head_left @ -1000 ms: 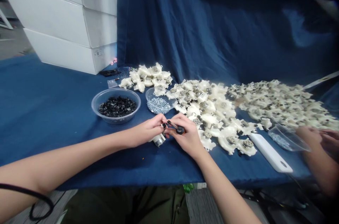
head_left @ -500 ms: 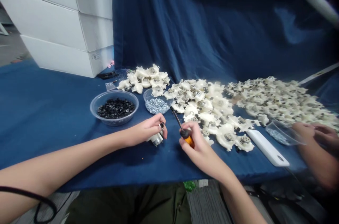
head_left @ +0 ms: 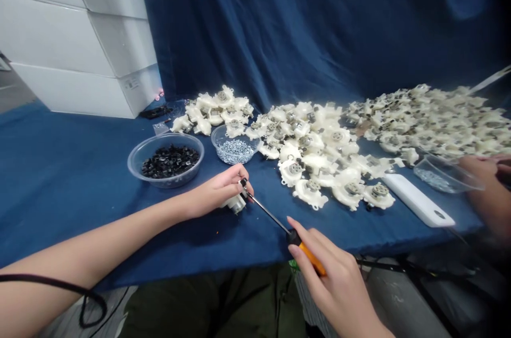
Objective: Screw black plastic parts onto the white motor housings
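My left hand (head_left: 225, 189) is closed around a small whitish plastic part with a metal motor end (head_left: 236, 203) and a black piece on top, held just above the blue cloth. Much of that part is hidden by my fingers. In my right hand (head_left: 331, 263) is a screwdriver (head_left: 306, 253) with an orange and black handle. Its metal shaft points up and left, and the tip reaches the black piece at my left fingertips. Behind my left hand stand a clear bowl of small screws (head_left: 235, 151) and a bigger bowl of black parts (head_left: 171, 162).
Cream plastic motor housings (head_left: 315, 151) lie heaped at centre, with another large heap (head_left: 447, 120) at right. A white oblong object (head_left: 417, 199) lies near a clear tray (head_left: 447, 173) and another person's hands (head_left: 485, 178). White boxes (head_left: 99, 56) are stacked at left.
The screwdriver has turned from pointing up toward the screw bowl to meeting the part in my left hand. My right hand has moved down and right. The view has shifted slightly.
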### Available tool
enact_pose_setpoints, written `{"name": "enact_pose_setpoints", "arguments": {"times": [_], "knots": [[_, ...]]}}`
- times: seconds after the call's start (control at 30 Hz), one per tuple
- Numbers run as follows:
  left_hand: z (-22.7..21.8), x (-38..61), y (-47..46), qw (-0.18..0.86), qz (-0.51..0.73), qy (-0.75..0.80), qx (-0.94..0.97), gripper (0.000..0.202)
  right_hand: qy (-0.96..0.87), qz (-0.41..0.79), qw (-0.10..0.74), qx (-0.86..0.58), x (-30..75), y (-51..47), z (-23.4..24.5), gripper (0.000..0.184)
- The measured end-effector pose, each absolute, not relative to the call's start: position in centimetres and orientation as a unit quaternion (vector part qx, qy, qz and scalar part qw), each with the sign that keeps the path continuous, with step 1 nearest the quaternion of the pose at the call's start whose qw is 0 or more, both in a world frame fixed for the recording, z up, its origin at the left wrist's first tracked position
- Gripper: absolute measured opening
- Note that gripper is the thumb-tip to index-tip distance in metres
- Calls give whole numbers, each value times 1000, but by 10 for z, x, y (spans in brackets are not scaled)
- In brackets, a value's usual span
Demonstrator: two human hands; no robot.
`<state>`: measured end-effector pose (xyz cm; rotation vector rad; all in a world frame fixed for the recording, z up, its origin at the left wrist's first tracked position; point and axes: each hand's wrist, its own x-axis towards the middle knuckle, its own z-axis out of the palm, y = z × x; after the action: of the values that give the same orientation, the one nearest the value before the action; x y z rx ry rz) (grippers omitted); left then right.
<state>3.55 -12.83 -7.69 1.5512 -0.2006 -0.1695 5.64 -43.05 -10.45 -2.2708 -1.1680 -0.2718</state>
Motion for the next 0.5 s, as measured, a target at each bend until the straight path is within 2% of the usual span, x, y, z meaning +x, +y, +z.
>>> {"name": "enact_pose_setpoints", "arguments": {"times": [0.5], "knots": [[-76,36,-126,713,-82,-79,692,17,-408,-96,301,-856,59,-422,-103,46]]}}
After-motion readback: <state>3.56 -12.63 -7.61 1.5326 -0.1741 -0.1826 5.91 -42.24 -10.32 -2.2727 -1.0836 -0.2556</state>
